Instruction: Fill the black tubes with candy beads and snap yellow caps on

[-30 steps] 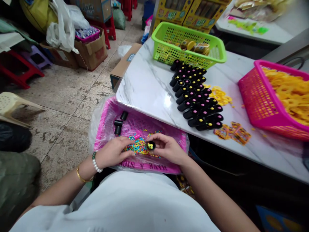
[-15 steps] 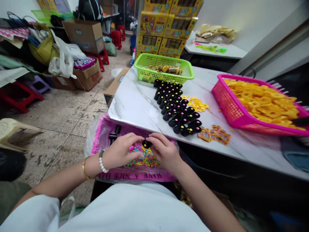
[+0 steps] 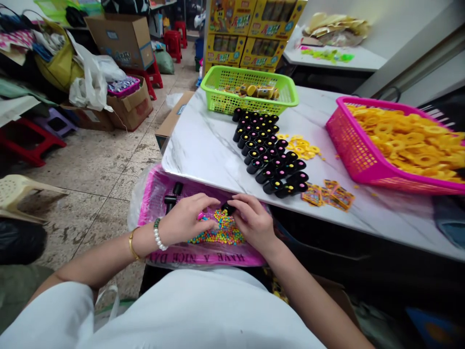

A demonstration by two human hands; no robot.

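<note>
A small black cup [image 3: 228,208] is pinched in the fingertips of my right hand [image 3: 254,222], over the pink tray [image 3: 250,261]. My left hand [image 3: 189,218] hovers just left of the cup, thumb and forefinger apart. A small pink piece [image 3: 201,215] shows beside its fingers; whether the hand touches it I cannot tell. Below both hands, many coloured beads [image 3: 221,235] lie in the plastic-lined tray. Several black cups [image 3: 170,199] lie on their sides at the tray's left.
Rows of black cups [image 3: 261,155] with coloured dots stand on the white table [image 3: 203,150]. Yellow rings [image 3: 301,147] and small printed packets [image 3: 329,195] lie beside them. A green basket [image 3: 250,104] stands behind, a pink basket [image 3: 348,150] of yellow pieces at right.
My left fingers have come away from the black cup, which stays in my right hand and has tilted. The whole view has shifted slightly.
</note>
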